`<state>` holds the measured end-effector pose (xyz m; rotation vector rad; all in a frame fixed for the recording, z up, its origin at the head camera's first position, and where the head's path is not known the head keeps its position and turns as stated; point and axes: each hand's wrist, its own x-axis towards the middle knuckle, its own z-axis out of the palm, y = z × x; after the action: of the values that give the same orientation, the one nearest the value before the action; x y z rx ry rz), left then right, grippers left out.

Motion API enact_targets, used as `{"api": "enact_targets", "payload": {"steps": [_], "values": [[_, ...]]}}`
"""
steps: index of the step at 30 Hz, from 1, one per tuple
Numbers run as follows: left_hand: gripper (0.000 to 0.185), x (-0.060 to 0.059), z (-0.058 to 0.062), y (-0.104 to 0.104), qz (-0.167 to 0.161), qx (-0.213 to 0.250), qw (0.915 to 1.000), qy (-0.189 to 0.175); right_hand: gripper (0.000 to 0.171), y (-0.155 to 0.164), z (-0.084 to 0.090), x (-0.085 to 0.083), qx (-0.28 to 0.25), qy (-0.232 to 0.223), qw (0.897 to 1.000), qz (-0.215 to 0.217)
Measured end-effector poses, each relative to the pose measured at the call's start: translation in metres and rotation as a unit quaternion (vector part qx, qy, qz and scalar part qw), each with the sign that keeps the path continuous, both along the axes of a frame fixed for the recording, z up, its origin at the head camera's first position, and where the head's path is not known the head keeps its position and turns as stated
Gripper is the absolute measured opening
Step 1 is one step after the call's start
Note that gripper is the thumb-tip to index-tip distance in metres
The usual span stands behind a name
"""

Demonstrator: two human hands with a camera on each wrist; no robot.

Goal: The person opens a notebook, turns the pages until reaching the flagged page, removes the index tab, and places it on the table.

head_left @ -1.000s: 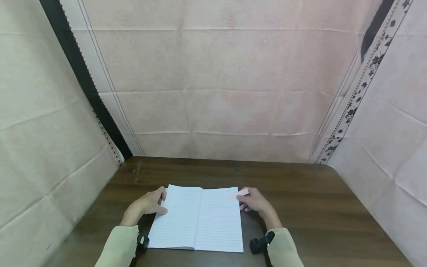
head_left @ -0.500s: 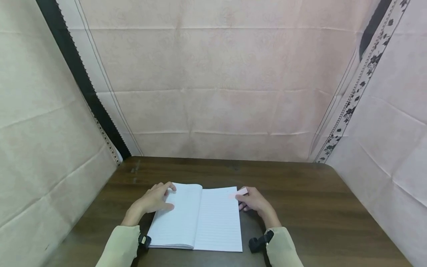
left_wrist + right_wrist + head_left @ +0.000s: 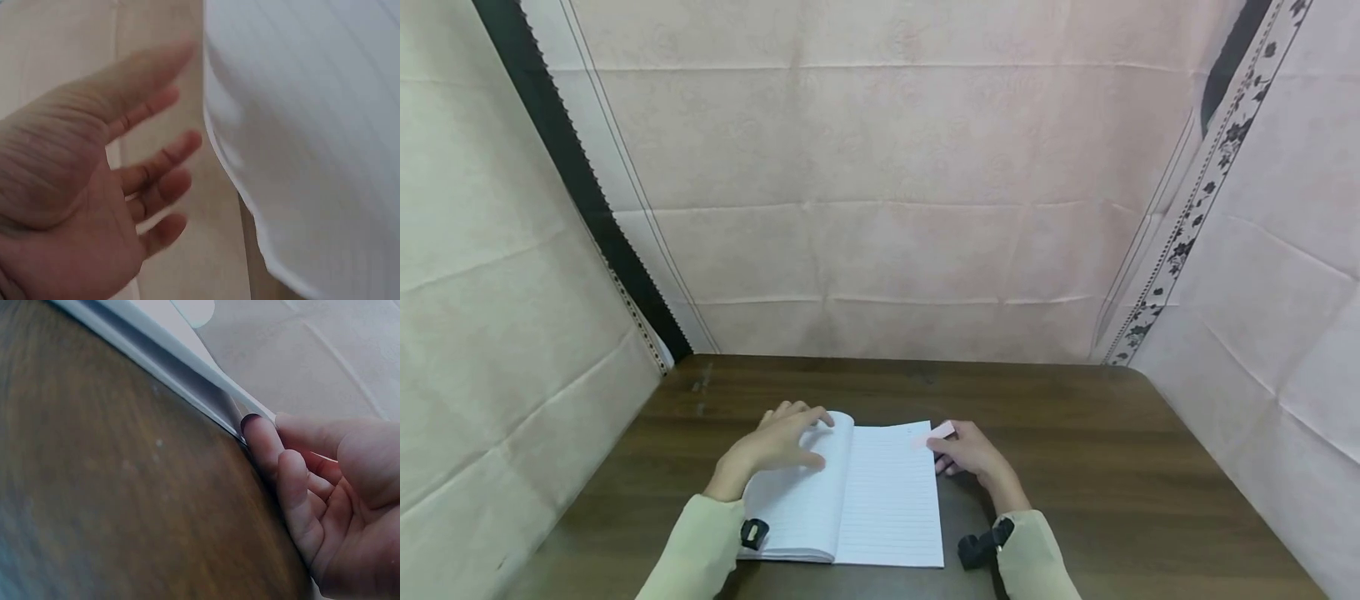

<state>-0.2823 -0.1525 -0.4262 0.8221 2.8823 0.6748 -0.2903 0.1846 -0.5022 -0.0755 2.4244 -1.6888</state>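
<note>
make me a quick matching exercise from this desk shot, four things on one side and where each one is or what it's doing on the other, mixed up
Things:
1. left hand
2. right hand
3. notebook
4. pink sticky tab

States:
A. lies open on the wooden table, lined pages up
B. fingertips at the right page edge, near the top corner
C. sticks out from the top right corner of the page
D. spread over the left page, which bows upward

Pairs: 1-D, 2-B, 3-A, 4-C

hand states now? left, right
Left hand: open, fingers spread on the notebook left page.
Right hand: fingers curled at the notebook's right edge; a grip cannot be told.
</note>
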Motion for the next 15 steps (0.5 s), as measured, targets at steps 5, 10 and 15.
{"api": "enact_targets", "payload": {"steps": [5, 10, 15], "values": [[0.055, -0.002, 0.003, 0.035, -0.097, 0.027, 0.9930, -0.061, 0.028, 0.003, -0.001, 0.000, -0.006, 0.001, 1.000, 0.001], [0.061, 0.005, 0.005, 0.074, -0.156, -0.054, 0.9805, -0.107, 0.032, 0.003, -0.001, 0.002, -0.008, 0.007, 1.000, 0.002], [0.066, 0.015, 0.005, 0.104, -0.151, -0.154, 0.9703, -0.110, 0.032, 0.002, 0.001, 0.000, -0.013, 0.012, 1.000, 0.004]]}}
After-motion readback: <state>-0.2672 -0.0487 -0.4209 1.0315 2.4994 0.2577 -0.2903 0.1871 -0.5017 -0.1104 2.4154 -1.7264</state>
